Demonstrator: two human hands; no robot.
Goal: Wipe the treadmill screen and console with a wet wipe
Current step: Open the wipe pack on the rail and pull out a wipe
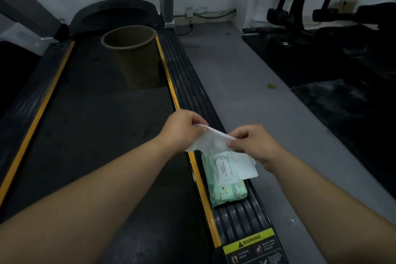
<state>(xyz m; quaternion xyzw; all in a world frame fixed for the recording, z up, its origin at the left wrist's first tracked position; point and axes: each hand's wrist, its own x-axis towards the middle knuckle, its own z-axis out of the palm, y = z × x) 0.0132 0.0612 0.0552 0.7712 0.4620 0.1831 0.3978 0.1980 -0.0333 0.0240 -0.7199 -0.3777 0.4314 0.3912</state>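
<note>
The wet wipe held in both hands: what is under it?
Under the wet wipe, pinched by the left hand and the right hand, lies the green wipes pack on the treadmill side rail, flap open. The wipe covers the pack's far end.

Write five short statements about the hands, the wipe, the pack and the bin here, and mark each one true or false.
1. Both hands hold the white wet wipe. True: the left hand and the right hand each pinch an end of it.
2. The wipes pack lies on the grey floor. False: it lies on the treadmill's right side rail.
3. The pack's lid flap is open. True.
4. The brown bin stands on the floor beside the treadmill. False: it stands on the treadmill belt, at its far end.
5. The wipe is pressed against the treadmill screen. False: it is held in the air above the pack; no screen is in view.
</note>
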